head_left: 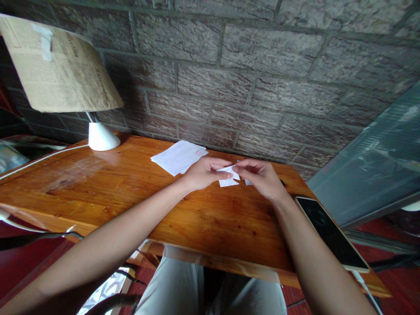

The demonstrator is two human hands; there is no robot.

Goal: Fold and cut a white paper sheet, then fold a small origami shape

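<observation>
Between my two hands, just above the wooden table, is a small folded piece of white paper (pixel 229 181) with faint print and pointed corners. My left hand (pixel 206 172) pinches its left side, thumb on top; a ring shows on one finger. With thumb and fingertips, my right hand (pixel 260 176) grips the upper right part of the paper. A small pale bit of paper (pixel 248 182) shows beside the right thumb; whether it belongs to the folded piece I cannot tell. Behind my left hand lies a stack of printed white sheets (pixel 177 158) with a red round stamp.
The wooden table (pixel 210 227) stands against a grey brick wall (pixel 197 78). At the left is a lamp (pixel 102 136) with a newsprint shade and a white cord. A tablet (pixel 331 234) with a white cable lies along the right edge, by a glass panel (pixel 370 144).
</observation>
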